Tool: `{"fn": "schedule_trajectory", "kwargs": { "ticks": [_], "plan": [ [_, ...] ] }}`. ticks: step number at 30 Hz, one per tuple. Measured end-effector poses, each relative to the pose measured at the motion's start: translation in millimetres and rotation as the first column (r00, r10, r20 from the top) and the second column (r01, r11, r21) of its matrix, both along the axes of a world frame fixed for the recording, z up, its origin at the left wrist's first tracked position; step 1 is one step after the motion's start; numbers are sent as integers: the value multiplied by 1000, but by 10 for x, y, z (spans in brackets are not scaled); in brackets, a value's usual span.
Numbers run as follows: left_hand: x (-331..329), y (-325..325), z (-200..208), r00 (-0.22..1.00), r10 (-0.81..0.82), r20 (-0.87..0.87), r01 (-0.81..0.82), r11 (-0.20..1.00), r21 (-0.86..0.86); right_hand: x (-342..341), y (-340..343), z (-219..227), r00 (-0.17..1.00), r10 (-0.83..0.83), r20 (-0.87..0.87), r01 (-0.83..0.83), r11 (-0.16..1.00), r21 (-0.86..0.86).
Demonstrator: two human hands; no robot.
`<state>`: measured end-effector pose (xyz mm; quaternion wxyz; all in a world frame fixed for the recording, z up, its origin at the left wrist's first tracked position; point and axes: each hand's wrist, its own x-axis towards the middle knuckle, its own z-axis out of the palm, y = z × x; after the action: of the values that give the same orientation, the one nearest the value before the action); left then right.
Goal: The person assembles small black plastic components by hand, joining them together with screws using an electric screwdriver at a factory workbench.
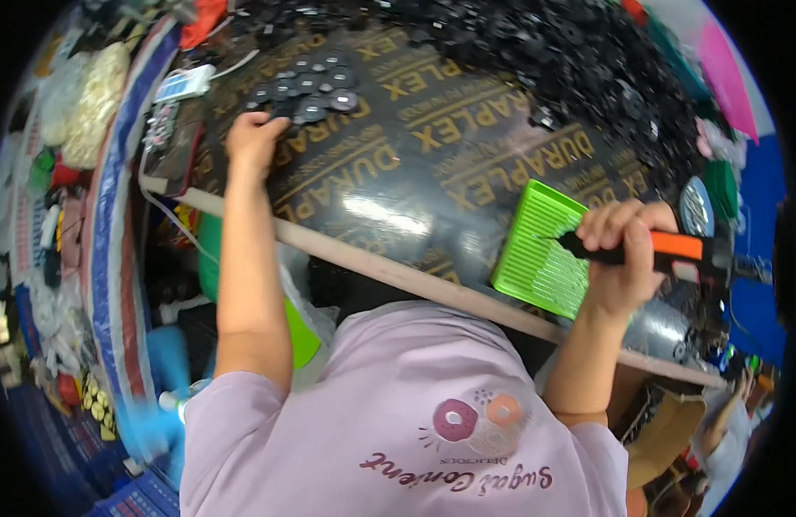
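My left hand (253, 142) reaches to the far left of the dark board, its thumb and forefinger closed at the near edge of a cluster of black round plastic parts (308, 84). What sits between the fingertips is mostly hidden. On the right, my right hand (626, 241) is wrapped around a black and orange power screwdriver (678, 247), with its narrow black tip pointing left. That tip hangs over a bright green ridged tray (520, 237), where small silver screws (563, 274) lie in the grooves.
A large heap of black plastic parts (579, 52) covers the far and right side of the printed board (329, 185). A white power strip (185, 82) with a cable lies at far left. Near me runs the pale table edge (372, 258); a cardboard box (665, 431) stands below right.
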<state>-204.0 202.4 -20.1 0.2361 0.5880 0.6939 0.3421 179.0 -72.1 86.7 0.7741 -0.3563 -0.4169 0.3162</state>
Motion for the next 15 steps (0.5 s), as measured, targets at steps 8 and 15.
{"fn": "schedule_trajectory", "kwargs": {
  "ticks": [8, 15],
  "plan": [
    [889, -1170, 707, 727, -313, 611, 399, 917, -4, 0, 42, -21, 996, 5, -84, -1, 999, 39],
    [1905, -2055, 316, 379, -335, 863, 859, 475, -193, -180, 169, -50, 978, 184, -95, -167, 972, 165]
  ]
}}
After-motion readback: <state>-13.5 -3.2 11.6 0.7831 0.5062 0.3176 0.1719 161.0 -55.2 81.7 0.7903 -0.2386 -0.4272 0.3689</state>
